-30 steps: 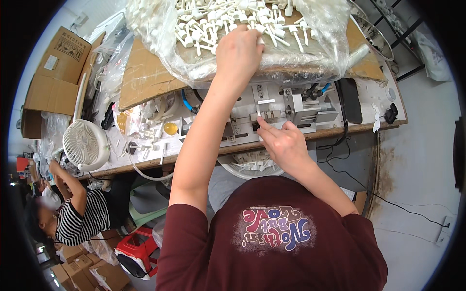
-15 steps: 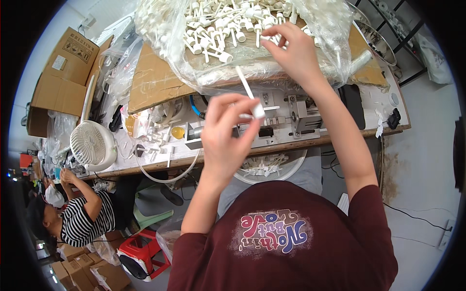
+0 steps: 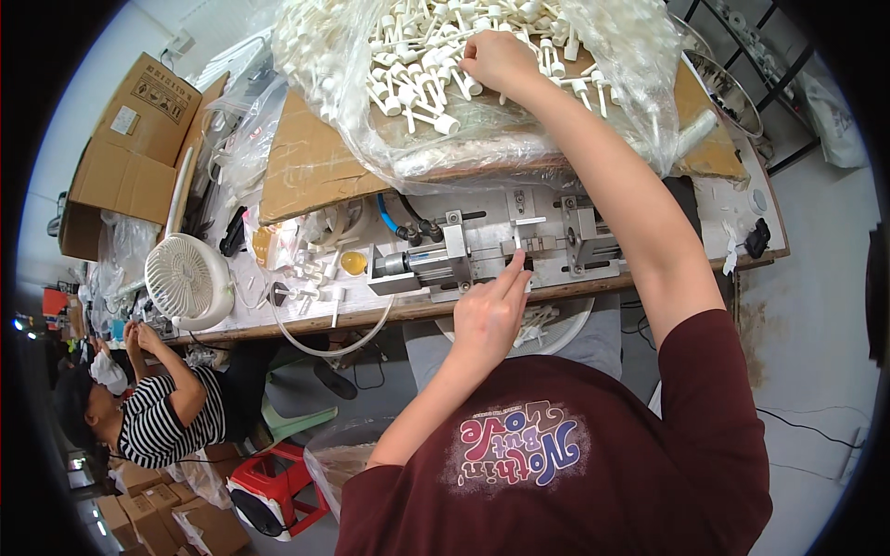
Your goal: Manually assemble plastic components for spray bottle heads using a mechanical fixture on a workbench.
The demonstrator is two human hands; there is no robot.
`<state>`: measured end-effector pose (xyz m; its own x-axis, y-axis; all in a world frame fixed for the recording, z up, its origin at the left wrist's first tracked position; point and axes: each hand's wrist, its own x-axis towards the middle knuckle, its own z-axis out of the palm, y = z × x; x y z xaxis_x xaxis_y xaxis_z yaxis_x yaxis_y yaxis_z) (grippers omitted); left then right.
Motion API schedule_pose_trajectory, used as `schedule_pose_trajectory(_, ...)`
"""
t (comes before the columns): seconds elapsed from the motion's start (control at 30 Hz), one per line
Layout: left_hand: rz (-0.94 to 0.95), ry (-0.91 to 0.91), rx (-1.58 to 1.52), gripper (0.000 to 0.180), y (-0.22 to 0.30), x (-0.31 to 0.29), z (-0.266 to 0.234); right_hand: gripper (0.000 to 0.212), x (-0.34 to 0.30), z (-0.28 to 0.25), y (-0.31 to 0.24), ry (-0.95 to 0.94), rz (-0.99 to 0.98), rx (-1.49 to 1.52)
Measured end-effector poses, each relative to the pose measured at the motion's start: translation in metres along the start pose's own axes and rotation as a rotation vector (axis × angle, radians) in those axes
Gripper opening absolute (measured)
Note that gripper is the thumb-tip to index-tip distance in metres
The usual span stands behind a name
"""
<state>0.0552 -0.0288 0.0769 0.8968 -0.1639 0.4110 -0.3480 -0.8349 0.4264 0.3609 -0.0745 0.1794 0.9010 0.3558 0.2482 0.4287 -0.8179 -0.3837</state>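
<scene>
My left hand (image 3: 489, 317) reaches to the metal fixture (image 3: 547, 246) on the bench, with its front fingers stretched out. Their tips touch or nearly touch a small white plastic piece (image 3: 518, 235) in the middle of the fixture; the thumb is mostly hidden. Farther off, my right hand (image 3: 502, 61) is at the heap of white stemmed plastic parts (image 3: 408, 69), its fingers drawn together on one stemmed part (image 3: 461, 83). The heap lies in an opened clear plastic bag (image 3: 445, 165) on cardboard (image 3: 311, 181).
Left of the fixture are a metal cylinder (image 3: 394, 264), blue and black hoses, loose white parts (image 3: 315, 273) and a white fan (image 3: 188, 281). Under the bench edge, a round white basket (image 3: 565, 338) holds more pieces. A co-worker (image 3: 171, 408) sits at the left near a red stool (image 3: 283, 486).
My left hand has gone down and right to the fixture; the stemmed part it held in the air no longer shows there. The right hand has moved left, deeper over the heap, and closed.
</scene>
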Motion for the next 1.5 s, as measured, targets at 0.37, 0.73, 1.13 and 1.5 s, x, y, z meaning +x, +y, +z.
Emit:
schedule_pose_trajectory(0.37, 0.047, -0.052, 0.057, 0.024, -0.004, 0.007, 0.0, 0.022, -0.017, -0.034, 0.022, -0.2, -0.022, 0.097)
schedule_pose_trajectory(0.73, 0.034, -0.025, 0.026, 0.03, -0.009, 0.004, 0.003, 0.019, -0.067, -0.071, 0.051, 0.084, -0.189, 0.548)
schedule_pose_trajectory(1.13, 0.14, 0.018, 0.01, 0.029, -0.006, -0.009, 0.024, 0.017, -0.039, -0.058, 0.119, 0.23, -0.17, 0.465)
schedule_pose_trajectory(1.5, 0.192, -0.08, -0.311, 0.048, -0.005, -0.035, 0.007, 0.006, 0.023, -0.037, 0.039, 0.161, -0.894, -0.569)
